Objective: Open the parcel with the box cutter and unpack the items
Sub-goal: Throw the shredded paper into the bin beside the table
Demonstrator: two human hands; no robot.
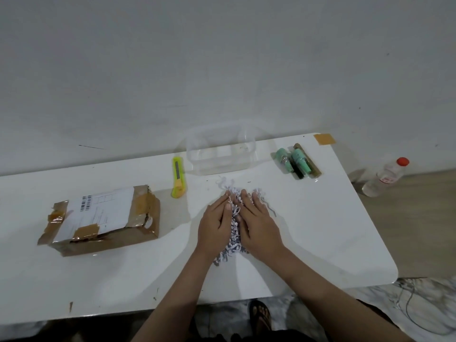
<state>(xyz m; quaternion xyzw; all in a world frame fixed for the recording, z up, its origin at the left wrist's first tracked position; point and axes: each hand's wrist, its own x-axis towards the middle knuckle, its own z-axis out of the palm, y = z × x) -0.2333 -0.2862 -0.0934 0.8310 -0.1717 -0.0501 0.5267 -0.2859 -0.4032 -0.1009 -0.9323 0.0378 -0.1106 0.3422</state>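
Note:
A brown cardboard parcel (103,219) with a white label and torn tape lies on the left of the white table (320,230). A yellow-green box cutter (178,176) lies behind it, towards the middle. A pile of shredded white and grey paper (234,225) sits in the middle. My left hand (217,228) and my right hand (259,223) press flat on the pile from both sides, fingers straight. A packet of mint-green and dark tubes (297,161) lies at the back right.
A clear plastic container (222,150) stands at the table's back edge, against the wall. A clear bottle with a red cap (385,177) lies on the floor to the right. A foot in a sandal (260,315) shows under the table's near edge.

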